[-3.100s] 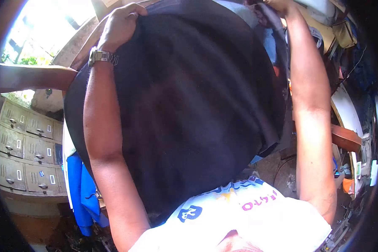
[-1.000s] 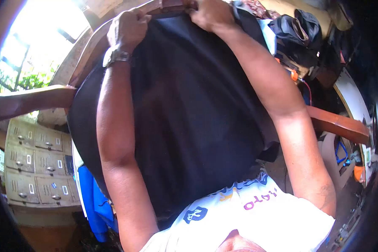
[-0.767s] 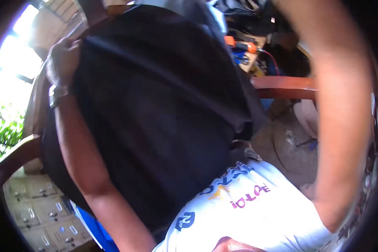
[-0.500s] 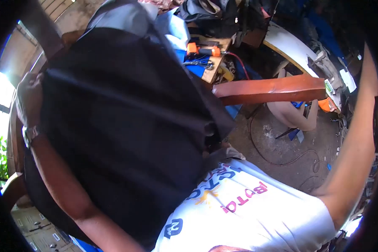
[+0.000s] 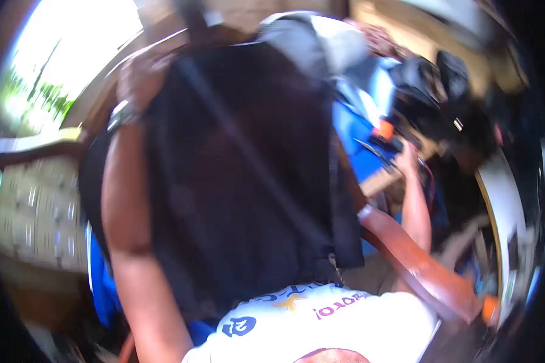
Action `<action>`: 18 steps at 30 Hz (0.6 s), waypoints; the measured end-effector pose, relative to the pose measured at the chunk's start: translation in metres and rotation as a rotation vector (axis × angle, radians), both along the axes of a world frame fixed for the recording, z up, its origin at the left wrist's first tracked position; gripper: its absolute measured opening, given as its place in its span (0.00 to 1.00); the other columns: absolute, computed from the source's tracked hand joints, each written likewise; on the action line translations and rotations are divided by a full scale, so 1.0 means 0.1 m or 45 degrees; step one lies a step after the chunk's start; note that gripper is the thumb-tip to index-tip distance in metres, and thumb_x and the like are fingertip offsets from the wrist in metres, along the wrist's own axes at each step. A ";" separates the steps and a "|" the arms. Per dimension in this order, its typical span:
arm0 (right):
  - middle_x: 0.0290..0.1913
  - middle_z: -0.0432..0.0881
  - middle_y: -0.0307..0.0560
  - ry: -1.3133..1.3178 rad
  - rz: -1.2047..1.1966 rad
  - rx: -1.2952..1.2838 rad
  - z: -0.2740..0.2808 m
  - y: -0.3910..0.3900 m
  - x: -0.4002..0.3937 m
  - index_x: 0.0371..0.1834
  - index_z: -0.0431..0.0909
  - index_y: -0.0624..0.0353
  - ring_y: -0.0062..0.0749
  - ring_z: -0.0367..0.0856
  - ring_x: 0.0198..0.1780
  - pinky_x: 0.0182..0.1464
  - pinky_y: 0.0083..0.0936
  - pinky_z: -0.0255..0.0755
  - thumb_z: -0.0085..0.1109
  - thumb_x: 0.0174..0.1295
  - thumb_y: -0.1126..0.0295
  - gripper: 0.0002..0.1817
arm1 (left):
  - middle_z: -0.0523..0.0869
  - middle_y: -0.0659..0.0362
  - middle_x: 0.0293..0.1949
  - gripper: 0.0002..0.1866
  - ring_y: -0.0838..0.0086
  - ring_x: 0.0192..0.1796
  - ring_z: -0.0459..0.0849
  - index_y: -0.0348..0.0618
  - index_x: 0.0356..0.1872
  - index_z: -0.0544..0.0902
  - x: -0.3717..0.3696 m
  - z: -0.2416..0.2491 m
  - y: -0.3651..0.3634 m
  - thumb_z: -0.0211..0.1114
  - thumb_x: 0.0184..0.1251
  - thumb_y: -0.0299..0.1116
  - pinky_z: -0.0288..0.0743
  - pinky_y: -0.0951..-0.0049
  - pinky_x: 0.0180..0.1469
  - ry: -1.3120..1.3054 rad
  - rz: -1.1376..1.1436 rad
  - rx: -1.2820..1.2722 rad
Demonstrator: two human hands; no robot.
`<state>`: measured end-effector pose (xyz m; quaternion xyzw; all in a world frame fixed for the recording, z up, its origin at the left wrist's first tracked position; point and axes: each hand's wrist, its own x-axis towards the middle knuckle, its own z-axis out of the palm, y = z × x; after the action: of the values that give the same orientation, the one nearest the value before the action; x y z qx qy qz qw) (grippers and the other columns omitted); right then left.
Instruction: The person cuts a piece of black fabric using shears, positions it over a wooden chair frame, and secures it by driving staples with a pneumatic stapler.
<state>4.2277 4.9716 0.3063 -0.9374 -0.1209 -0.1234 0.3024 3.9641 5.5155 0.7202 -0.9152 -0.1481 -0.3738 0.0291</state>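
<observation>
Black fabric (image 5: 242, 163) spreads over a wooden frame in front of me and fills the middle of the view. My left hand (image 5: 142, 78), with a wristwatch, is closed at the fabric's upper left edge; its fingers are blurred. At the right, my right hand (image 5: 409, 158) is on the black handle of an orange and black staple gun (image 5: 384, 129) lying on a small work surface. That hand hides much of the tool. Scissors (image 5: 375, 154) lie beside it on blue material.
A brown wooden arm (image 5: 424, 266) of the frame juts out at the right, below my right forearm. Dark cloth or bags (image 5: 424, 81) are piled behind the tool. A white curved board (image 5: 505, 199) stands at far right. Patterned boxes (image 5: 39, 212) are at left.
My right arm has swung in from the far right to the staple gun. My left hand has stayed at the fabric's edge. The whole view has turned, shifting the scene.
</observation>
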 end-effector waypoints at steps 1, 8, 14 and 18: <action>0.67 0.79 0.61 0.077 -0.042 -0.071 -0.25 0.04 0.22 0.69 0.74 0.60 0.54 0.73 0.73 0.77 0.42 0.64 0.52 0.55 0.83 0.33 | 0.93 0.55 0.50 0.19 0.62 0.52 0.91 0.55 0.52 0.92 0.08 -0.01 0.20 0.70 0.68 0.52 0.82 0.63 0.55 0.076 0.035 0.097; 0.84 0.60 0.41 0.493 -0.316 -0.735 -0.33 0.18 0.53 0.81 0.59 0.49 0.34 0.54 0.85 0.78 0.67 0.52 0.51 0.69 0.70 0.35 | 0.92 0.51 0.33 0.10 0.63 0.35 0.90 0.45 0.38 0.92 -0.07 0.14 0.05 0.75 0.63 0.39 0.81 0.59 0.41 -0.090 -0.018 -0.188; 0.77 0.71 0.42 0.557 -0.267 -0.823 -0.22 0.16 0.67 0.78 0.66 0.45 0.40 0.68 0.77 0.73 0.65 0.58 0.65 0.69 0.58 0.34 | 0.92 0.52 0.32 0.08 0.63 0.36 0.90 0.45 0.38 0.92 0.05 0.04 0.11 0.75 0.61 0.35 0.82 0.61 0.42 -0.073 0.009 -0.211; 0.59 0.85 0.54 0.381 -0.200 -0.658 -0.12 -0.11 0.66 0.70 0.76 0.45 0.54 0.80 0.65 0.66 0.53 0.71 0.66 0.69 0.56 0.27 | 0.92 0.52 0.35 0.08 0.59 0.39 0.91 0.47 0.39 0.92 0.00 0.01 0.14 0.73 0.63 0.37 0.83 0.59 0.44 -0.138 0.016 -0.106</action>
<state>4.2941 4.9602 0.2945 -0.9975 -0.0298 0.0279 0.0578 3.9637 5.5291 0.7214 -0.8930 -0.1708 -0.4161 -0.0147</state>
